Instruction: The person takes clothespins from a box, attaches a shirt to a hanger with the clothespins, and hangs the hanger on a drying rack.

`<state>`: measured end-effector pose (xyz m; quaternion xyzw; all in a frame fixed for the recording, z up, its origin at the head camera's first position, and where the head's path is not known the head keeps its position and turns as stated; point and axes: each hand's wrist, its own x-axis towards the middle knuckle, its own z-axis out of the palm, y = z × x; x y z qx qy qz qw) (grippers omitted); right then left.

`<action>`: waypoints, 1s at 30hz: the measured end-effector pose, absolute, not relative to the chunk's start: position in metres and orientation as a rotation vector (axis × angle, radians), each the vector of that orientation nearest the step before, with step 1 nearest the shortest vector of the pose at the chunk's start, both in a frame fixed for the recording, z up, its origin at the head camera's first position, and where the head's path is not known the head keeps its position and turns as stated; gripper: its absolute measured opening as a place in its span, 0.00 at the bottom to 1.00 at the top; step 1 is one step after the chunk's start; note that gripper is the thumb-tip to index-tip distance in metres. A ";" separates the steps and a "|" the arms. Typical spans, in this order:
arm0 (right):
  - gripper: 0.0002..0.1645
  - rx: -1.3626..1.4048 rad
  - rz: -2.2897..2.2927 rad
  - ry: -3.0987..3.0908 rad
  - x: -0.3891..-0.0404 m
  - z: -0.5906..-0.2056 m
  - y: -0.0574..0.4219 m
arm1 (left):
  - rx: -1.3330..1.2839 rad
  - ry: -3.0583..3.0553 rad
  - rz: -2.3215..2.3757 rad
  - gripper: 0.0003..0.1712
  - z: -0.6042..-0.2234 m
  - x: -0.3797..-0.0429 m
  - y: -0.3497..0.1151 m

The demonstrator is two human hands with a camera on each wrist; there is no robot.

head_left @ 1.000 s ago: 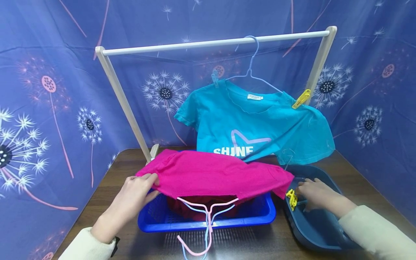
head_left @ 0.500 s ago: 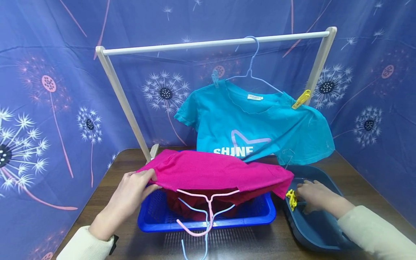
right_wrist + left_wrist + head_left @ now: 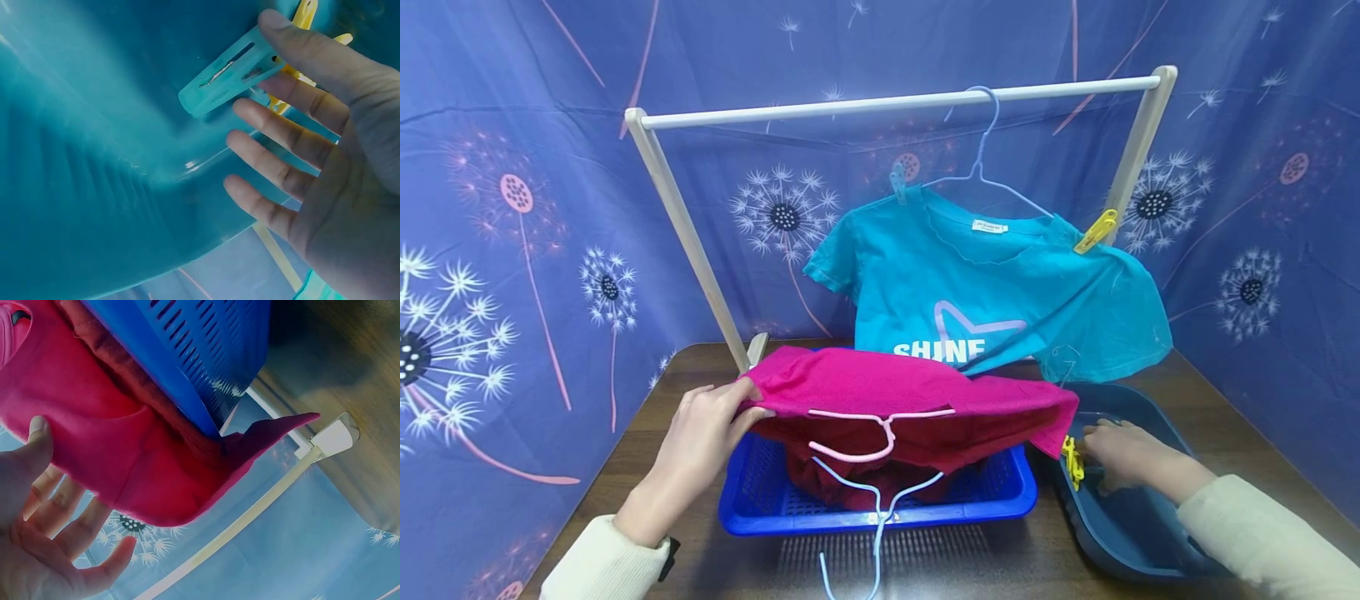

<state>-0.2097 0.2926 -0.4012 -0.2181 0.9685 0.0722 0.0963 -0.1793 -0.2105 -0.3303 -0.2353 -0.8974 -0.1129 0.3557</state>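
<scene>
My left hand [image 3: 700, 433] pinches the edge of a pink T-shirt [image 3: 880, 383], thumb above and fingers below in the left wrist view. The shirt is lifted at the front, its darker underside showing. A pink hanger [image 3: 857, 457] sits in its neck opening, hook pointing back to the left. Below lies a light blue hanger [image 3: 877, 508] across the blue basket [image 3: 955, 512]. Inside the dark blue tub [image 3: 1142, 525], my right hand [image 3: 1123, 454] pinches a pale blue clothespin [image 3: 225, 75] between thumb and forefinger. Yellow clothespins [image 3: 1073, 463] lie beside that hand.
A turquoise T-shirt [image 3: 955, 275] hangs from a blue hanger [image 3: 979, 158] on the white rail [image 3: 820, 107]. A clear blue clothespin [image 3: 898, 183] and a yellow clothespin [image 3: 1097, 232] clip it. Wooden posts [image 3: 688, 242] hold the rail above the brown table [image 3: 647, 433].
My left hand has raised the pink shirt's front edge a little, exposing more underside. The pink hanger's hook has tipped upward, away from the blue one. My right hand stays nearly still.
</scene>
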 end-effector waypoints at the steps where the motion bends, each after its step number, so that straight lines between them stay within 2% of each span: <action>1: 0.24 -0.642 0.209 2.868 -0.210 -0.401 0.293 | -0.599 -2.312 -0.297 0.12 -0.331 -0.180 -0.210; 12: 0.17 -0.636 0.227 2.886 -0.209 -0.395 0.295 | -0.515 -2.265 -0.344 0.12 -0.331 -0.185 -0.208; 30: 0.23 -0.687 0.257 3.039 -0.205 -0.377 0.304 | -0.425 -2.275 -0.386 0.10 -0.327 -0.193 -0.203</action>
